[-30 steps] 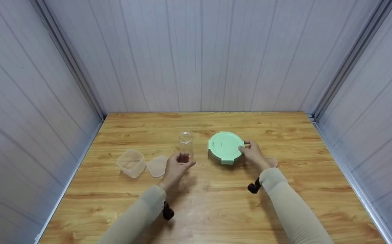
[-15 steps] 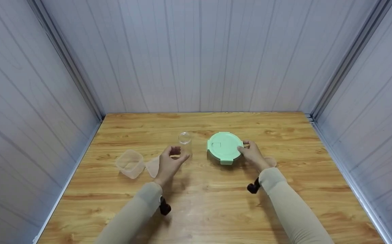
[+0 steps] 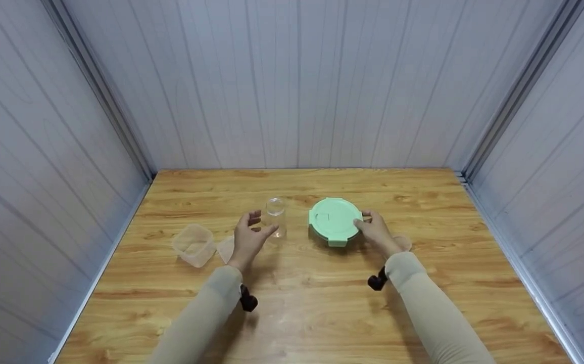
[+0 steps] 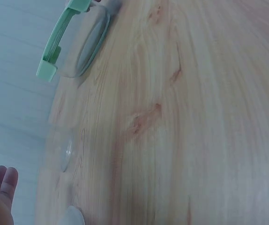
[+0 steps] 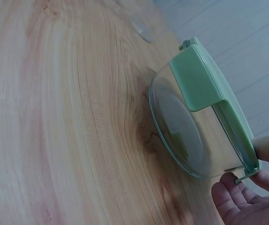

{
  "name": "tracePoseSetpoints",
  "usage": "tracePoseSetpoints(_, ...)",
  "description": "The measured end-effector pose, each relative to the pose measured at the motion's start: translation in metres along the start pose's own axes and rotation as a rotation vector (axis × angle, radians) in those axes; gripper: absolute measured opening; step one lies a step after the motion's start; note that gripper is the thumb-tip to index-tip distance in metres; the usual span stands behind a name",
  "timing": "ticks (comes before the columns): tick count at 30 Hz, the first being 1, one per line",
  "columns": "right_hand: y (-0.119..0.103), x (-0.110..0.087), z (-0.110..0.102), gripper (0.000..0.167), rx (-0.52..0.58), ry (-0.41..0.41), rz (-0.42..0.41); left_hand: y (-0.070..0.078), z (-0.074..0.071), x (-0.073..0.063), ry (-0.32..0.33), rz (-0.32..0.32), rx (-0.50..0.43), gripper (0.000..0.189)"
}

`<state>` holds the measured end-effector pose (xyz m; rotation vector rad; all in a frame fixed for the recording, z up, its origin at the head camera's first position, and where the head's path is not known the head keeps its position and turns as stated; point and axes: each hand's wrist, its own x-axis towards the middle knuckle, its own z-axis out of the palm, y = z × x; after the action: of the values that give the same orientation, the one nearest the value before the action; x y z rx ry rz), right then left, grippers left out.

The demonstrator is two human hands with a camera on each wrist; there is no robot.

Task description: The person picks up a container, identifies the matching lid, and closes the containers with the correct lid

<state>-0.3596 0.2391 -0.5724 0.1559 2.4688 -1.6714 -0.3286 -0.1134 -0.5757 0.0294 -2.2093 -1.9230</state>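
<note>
Worktop [image 3: 317, 318] under my head camera carries a green-lidded glass bowl [image 3: 335, 220], its lid edge pinched by the right hand [image 3: 378, 233]. The left hand [image 3: 247, 240], thumb and fingers parted, grips nothing; I see it between a frosted square tub [image 3: 193, 246] and an upright clear glass [image 3: 276, 215], partly hiding a flat pale piece [image 3: 225, 248].

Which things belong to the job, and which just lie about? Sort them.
In the job, seemingly:
green-lidded container, pinched by the right hand
clear glass, beside the left hand

Lying about:
square tub
flat squarish piece, partly hidden
round pale piece
</note>
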Motion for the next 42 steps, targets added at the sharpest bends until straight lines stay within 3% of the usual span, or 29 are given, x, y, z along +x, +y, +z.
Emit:
tracePoseSetpoints(8,-0.001,0.0,-0.003,0.058,-0.028,-0.014,0.028,0.0,-0.001,0.008,-0.091,-0.065,-0.031,0.08)
tracePoseSetpoints(21,0.0,-0.003,-0.005,0.056,0.02,-0.021,0.018,-0.004,0.003,0.022,-0.138,-0.094,-0.018,0.08)
tracePoseSetpoints(36,0.003,-0.001,-0.003,0.05,-0.037,-0.005,-0.047,-0.013,0.004,0.034,-0.21,-0.127,-0.028,0.079)
tracePoseSetpoints(42,0.005,0.002,-0.002,0.05,-0.036,-0.01,-0.045,-0.016,0.008,0.038,-0.191,-0.136,0.001,0.076)
